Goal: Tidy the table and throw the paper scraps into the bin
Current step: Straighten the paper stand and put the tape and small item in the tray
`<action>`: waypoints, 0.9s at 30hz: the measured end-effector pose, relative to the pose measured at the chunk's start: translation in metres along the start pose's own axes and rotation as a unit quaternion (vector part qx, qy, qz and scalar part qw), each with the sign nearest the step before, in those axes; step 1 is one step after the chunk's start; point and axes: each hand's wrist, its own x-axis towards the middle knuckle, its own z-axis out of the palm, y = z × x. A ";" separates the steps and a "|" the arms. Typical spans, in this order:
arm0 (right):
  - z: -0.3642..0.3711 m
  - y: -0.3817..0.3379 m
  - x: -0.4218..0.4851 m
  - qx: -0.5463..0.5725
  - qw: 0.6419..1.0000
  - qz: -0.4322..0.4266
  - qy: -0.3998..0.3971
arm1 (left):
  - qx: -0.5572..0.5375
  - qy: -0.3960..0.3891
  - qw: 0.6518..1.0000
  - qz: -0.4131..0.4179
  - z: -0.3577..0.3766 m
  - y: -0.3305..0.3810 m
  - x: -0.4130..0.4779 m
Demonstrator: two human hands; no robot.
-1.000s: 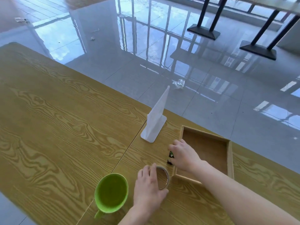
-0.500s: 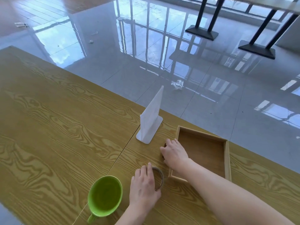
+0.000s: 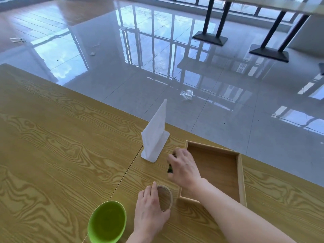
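Green cup (image 3: 107, 221) sits near the front edge of the table (image 3: 52, 155). It looks like smooth glossy plastic, round and empty, and nobody's touching it.

Just right of it the left hand (image 3: 150, 209) has its grip curled round a tape roll (image 3: 165, 197), index finger along the top of the rim, thumb on the near side. The roll is a thin brownish hoop, so I'd lift it straight up rather than drag it, then set it in the tray.

Behind that is a white sign stand (image 3: 155, 137) with a flat base and an upright matte panel. It's probably light enough to tip if an arm catches it.

The right hand (image 3: 184, 167) has its grip pinching a small dark thing (image 3: 169, 170), black with a bit of green, too covered to say what it is. It's right beside the left wall of the wooden tray (image 3: 241, 178), a shallow rectangular box with plain sides, so a short hop over the rim should do it.

No paper scraps show on the table's yellow wood-grain top. A crumpled wrapper (image 3: 186, 94) lies on the shiny tiled floor beyond, paper or plastic I can't tell. The bin isn't in view.
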 end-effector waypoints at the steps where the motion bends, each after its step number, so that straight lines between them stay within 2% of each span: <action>1: -0.003 0.010 -0.003 0.044 0.998 0.035 0.034 | -0.023 0.009 1.000 -0.009 -0.002 0.002 0.002; 3: -0.008 0.035 -0.009 0.103 0.986 0.109 0.066 | -0.047 0.033 0.998 -0.019 -0.008 0.005 0.006; 5: -0.006 0.058 -0.015 0.099 0.984 0.143 0.043 | -0.059 0.053 0.997 -0.026 -0.013 0.009 0.012; 9: 0.008 0.078 -0.014 0.109 0.986 0.115 -0.048 | -0.093 0.071 0.993 -0.011 -0.019 0.023 0.020; 16: 0.017 0.081 -0.005 0.180 0.977 0.113 0.005 | -0.115 0.076 0.990 0.040 -0.016 0.040 0.015; 19: 0.014 0.084 -0.016 0.205 0.968 0.139 0.048 | -0.114 0.075 0.989 0.061 -0.013 0.047 0.015; 21: 0.010 0.084 -0.029 0.259 0.942 0.181 0.112 | -0.104 0.079 0.989 0.074 -0.013 0.054 0.019; 22: 0.004 0.081 -0.038 0.324 0.916 0.208 0.115 | -0.094 0.082 0.989 0.084 -0.013 0.058 0.023; 25: -0.006 0.073 -0.059 0.554 0.795 0.245 0.027 | -0.061 0.080 0.987 0.123 -0.010 0.076 0.037; 27: -0.006 0.076 -0.070 0.559 0.795 0.234 0.016 | -0.044 0.077 0.985 0.150 -0.006 0.090 0.047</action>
